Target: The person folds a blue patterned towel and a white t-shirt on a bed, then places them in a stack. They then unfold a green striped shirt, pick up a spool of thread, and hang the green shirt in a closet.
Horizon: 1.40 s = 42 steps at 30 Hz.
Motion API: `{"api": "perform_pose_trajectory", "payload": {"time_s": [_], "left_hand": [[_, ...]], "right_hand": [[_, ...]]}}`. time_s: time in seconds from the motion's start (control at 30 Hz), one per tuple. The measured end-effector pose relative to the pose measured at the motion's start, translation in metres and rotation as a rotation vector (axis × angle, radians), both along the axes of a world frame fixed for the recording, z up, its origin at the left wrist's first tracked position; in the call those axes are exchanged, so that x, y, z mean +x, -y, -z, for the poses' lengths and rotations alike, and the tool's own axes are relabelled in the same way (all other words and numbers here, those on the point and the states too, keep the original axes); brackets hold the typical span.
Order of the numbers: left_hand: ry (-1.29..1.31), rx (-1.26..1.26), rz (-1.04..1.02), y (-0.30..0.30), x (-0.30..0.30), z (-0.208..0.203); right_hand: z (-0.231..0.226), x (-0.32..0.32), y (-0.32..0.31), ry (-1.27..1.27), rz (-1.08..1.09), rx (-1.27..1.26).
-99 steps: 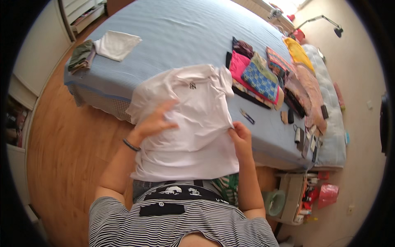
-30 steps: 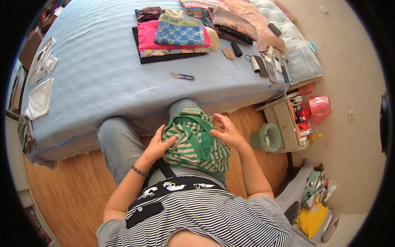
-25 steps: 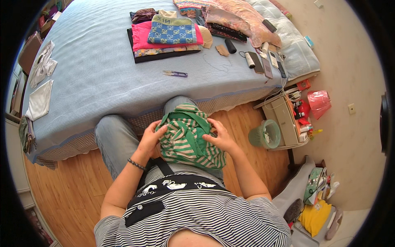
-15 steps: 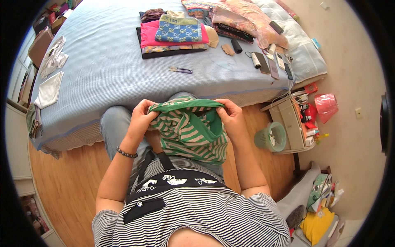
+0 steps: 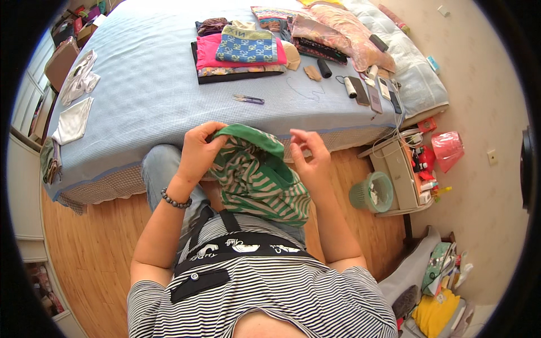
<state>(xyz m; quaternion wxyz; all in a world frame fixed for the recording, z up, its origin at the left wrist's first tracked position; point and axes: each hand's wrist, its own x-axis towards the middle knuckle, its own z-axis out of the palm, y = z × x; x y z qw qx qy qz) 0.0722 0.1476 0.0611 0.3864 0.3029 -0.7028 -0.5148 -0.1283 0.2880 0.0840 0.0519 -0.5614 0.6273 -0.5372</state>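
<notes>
A green-and-beige striped garment [image 5: 265, 191] hangs over my lap, its plain green band at the top. My left hand [image 5: 202, 143] pinches one end of that band between thumb and fingers, lifting it. To the right, my right hand [image 5: 311, 155] is off the cloth, just beside the band. Its thumb and fingers are apart, and I see nothing between them. On the bed beyond my hands lies a pair of small thread snips [image 5: 249, 99] with dark handles.
The bed [image 5: 152, 107] carries folded clothes [image 5: 242, 48], white cloths [image 5: 73, 121] at the left, and phones and small items [image 5: 369, 93] at the right. A pale green bin [image 5: 371, 193] stands by a small cabinet [image 5: 397, 174]. Bags and a yellow cloth [image 5: 437, 310] lie lower right.
My right hand has let go of the garment's band and opened beside it. My left hand has risen slightly with its end, and the band's right side has sagged.
</notes>
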Motion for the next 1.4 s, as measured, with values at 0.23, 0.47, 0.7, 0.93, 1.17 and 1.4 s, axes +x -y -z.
{"api": "perform_pose_trajectory", "payload": {"time_s": [0.23, 0.47, 0.7, 0.93, 1.17, 1.4], "left_hand": [[-0.145, 0.13, 0.094, -0.024, 0.003, -0.018], [-0.134, -0.121, -0.015, -0.036, 0.004, -0.014], [0.018, -0.141, -0.073, -0.028, 0.009, -0.012], [-0.282, -0.024, -0.275, 0.019, 0.043, -0.03], [-0.413, -0.02, -0.261, 0.04, 0.077, -0.042], [-0.365, 0.11, -0.156, 0.035, 0.085, -0.059]], "right_hand": [[0.014, 0.046, 0.003, -0.072, -0.295, 0.131], [0.017, 0.056, 0.019, 0.15, -0.383, 0.05], [0.016, 0.055, 0.014, -0.123, -0.342, 0.213], [0.012, 0.029, -0.003, -0.14, -0.457, 0.206], [-0.035, 0.003, -0.007, -0.213, -0.18, 0.068], [-0.046, -0.001, -0.001, 0.059, -0.129, -0.115]]}}
